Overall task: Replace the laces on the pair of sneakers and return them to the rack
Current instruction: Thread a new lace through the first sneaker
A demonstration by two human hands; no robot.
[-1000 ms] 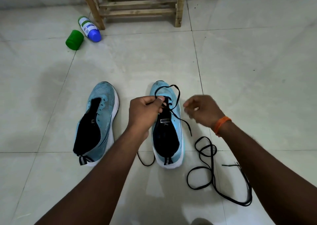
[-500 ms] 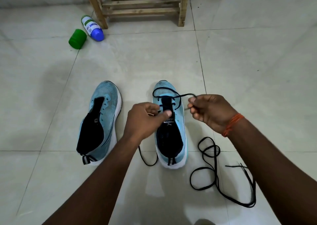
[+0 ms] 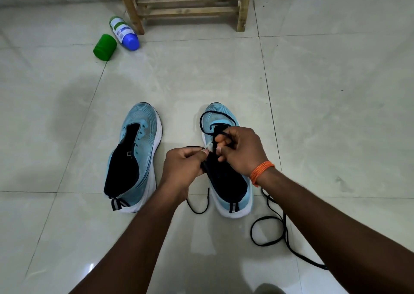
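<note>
sneakers, two of them, light blue with white soles and black linings, stand side by side on the pale tiled floor (image 3: 336,92), toes pointing away from the person. the left sneaker (image 3: 134,154) has no lace in its eyelets and its tongue lies open. the right sneaker (image 3: 218,112) is partly covered by both hands, and a black lace (image 3: 202,119) loops over its toe end. the left hand (image 3: 182,167) sits at the left edge of this shoe's opening, thumb and forefinger pinched on the black lace. the right hand (image 3: 242,150) is over the tongue, fingers curled in and grasping the same lace close to the eyelets; an orange wristband (image 3: 261,172) circles that wrist. a short tail of lace (image 3: 197,212) curves on the floor between the two shoes, near their heels. to the right of the right sneaker a loose lace (image 3: 285,226) lies in slack loops on the tiles; its upper end passes behind the right wrist, so i cannot tell whether it joins the one in the shoe. well beyond the shoes stands the wooden rack (image 3: 188,2), only its lower slats and legs in view. beside its left leg a white spray bottle (image 3: 123,33) with a blue cap lies on its side, and a green cap (image 3: 104,46) lies just beside that.
</note>
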